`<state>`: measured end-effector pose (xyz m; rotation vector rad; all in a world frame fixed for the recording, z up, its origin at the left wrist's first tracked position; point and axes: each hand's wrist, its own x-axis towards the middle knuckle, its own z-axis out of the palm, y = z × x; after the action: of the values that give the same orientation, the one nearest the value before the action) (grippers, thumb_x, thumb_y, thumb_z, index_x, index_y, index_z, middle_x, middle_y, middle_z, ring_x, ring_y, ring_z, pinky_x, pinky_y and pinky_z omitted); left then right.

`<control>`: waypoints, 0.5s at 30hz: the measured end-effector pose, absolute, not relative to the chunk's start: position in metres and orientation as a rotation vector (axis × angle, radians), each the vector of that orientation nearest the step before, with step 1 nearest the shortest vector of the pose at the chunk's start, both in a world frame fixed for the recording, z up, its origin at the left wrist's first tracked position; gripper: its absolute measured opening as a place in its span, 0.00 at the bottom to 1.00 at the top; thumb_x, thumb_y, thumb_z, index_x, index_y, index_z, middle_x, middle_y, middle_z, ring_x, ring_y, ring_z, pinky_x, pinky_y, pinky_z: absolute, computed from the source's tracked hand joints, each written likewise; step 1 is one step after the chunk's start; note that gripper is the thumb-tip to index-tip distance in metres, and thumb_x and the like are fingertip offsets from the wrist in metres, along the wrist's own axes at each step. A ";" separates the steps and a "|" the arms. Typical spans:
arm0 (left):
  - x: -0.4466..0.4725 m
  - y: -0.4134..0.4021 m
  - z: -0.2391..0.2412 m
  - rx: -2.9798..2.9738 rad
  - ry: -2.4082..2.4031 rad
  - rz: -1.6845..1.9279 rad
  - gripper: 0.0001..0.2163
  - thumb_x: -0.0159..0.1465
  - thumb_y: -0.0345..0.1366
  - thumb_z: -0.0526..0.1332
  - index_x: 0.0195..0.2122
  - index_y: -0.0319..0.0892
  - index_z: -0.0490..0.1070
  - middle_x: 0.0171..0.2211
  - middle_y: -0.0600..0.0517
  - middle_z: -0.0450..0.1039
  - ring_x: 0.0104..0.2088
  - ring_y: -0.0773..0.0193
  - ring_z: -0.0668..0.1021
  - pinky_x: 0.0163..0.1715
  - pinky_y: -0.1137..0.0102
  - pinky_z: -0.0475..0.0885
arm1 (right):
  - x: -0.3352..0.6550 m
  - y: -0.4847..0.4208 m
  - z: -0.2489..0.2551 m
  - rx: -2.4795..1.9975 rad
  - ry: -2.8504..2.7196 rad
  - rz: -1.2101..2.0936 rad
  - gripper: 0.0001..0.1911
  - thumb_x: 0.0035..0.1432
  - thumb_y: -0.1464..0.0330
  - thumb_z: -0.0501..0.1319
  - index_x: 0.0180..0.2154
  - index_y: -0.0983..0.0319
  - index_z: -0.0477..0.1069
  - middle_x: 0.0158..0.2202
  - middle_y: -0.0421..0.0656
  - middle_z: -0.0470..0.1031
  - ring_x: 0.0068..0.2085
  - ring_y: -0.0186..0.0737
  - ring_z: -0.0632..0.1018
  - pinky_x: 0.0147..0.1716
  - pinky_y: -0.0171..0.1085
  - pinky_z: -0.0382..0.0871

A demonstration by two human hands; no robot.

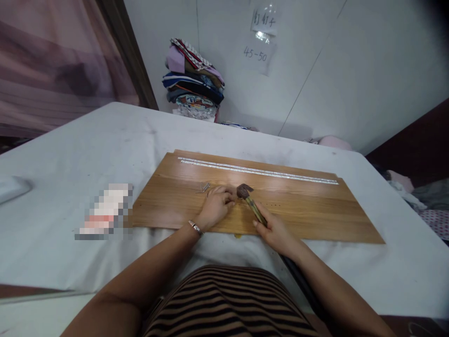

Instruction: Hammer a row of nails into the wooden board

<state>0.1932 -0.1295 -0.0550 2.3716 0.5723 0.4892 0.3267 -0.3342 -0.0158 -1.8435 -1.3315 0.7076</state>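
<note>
A wooden board lies flat before me. My right hand is wrapped round the handle of a claw hammer, its dark head just above the board, close to the fingers of my left hand. My left hand rests on the board with its fingertips bent together; whatever they pinch is hidden or too small to see. Beside it on the left lies a small heap of loose nails. To the right of the hammer, a short row of small dark dots marks the board.
Two thin printed strips run along the board's far side. A white cloth covers the table. A blurred-out flat object lies left of the board. Folded clothes are stacked against the wall behind, and more fabric lies at far right.
</note>
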 end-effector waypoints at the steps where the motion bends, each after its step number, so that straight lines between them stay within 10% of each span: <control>1: 0.193 -0.130 -0.055 2.366 0.571 0.488 0.04 0.61 0.29 0.68 0.33 0.45 0.81 0.46 0.51 0.80 0.51 0.55 0.77 0.56 0.57 0.68 | 0.327 -0.334 -0.016 -1.840 -1.336 0.713 0.36 0.64 0.68 0.57 0.72 0.61 0.57 0.68 0.53 0.68 0.66 0.53 0.72 0.66 0.58 0.63; 15: 0.192 -0.132 -0.049 2.379 0.571 0.478 0.04 0.61 0.29 0.67 0.33 0.45 0.81 0.46 0.51 0.81 0.52 0.55 0.77 0.56 0.57 0.68 | 0.327 -0.333 -0.019 -1.840 -1.309 0.704 0.36 0.63 0.67 0.57 0.71 0.61 0.59 0.66 0.52 0.70 0.66 0.52 0.72 0.66 0.57 0.64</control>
<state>0.1921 -0.1315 -0.0492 2.3790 0.5712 0.4778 0.3275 -0.3333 -0.0189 -1.8397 -1.3090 0.7036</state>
